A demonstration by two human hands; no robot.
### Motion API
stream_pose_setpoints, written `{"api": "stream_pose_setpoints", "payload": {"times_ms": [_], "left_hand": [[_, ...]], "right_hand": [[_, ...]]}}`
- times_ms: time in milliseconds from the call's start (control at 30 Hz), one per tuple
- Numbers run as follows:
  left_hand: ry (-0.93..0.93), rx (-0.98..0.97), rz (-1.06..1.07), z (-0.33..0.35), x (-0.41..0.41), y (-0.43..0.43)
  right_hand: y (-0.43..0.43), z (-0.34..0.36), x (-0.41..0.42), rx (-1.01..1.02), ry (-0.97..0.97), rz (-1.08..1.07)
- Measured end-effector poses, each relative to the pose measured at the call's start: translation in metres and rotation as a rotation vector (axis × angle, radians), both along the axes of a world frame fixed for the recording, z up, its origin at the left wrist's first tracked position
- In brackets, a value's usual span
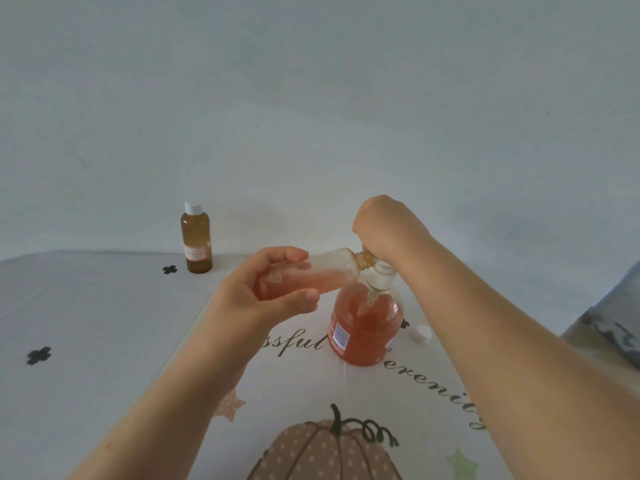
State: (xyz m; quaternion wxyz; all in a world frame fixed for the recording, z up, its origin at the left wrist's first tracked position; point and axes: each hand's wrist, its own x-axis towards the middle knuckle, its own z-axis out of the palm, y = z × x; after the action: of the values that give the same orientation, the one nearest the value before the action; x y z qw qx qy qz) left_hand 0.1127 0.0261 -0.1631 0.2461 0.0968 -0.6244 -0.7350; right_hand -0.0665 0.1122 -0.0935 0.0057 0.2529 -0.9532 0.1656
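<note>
small bottle (pixel 304 277) tipped at pump bottle's (pixel 365 327) nozzle; cap (pixel 421 333) right.

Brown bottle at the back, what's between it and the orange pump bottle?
In the head view, the left hand, gripping a small clear bottle tilted on its side, lies between the brown bottle and the orange pump bottle.

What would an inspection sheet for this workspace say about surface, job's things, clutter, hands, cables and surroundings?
Surface: pumpkin-print tablecloth.
Job's things: small bottle tilted, mouth at nozzle of upright pump bottle; both hold orange liquid.
Clutter: white cap right of pump bottle; capped brown bottle standing far left.
Hands: left hand holds small bottle; right hand grips pump head.
Cables: nothing seen.
Surroundings: plain wall; grey fabric at right edge.
</note>
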Motion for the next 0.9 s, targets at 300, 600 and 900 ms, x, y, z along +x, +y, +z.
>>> {"api": "stream_pose_setpoints", "payload": {"times_ms": [300,600,900], "left_hand": [[0.009,0.011,-0.003,0.006,0.002,0.003],[-0.049,-0.018,0.026,0.004,0.001,-0.001],[-0.024,0.01,0.008,0.004,0.001,0.001]], "right_hand": [[0.003,0.018,0.013,-0.008,0.039,-0.058],[-0.003,0.0,0.005,-0.03,0.01,-0.04],[-0.002,0.005,0.003,-0.072,-0.024,-0.043]]}}
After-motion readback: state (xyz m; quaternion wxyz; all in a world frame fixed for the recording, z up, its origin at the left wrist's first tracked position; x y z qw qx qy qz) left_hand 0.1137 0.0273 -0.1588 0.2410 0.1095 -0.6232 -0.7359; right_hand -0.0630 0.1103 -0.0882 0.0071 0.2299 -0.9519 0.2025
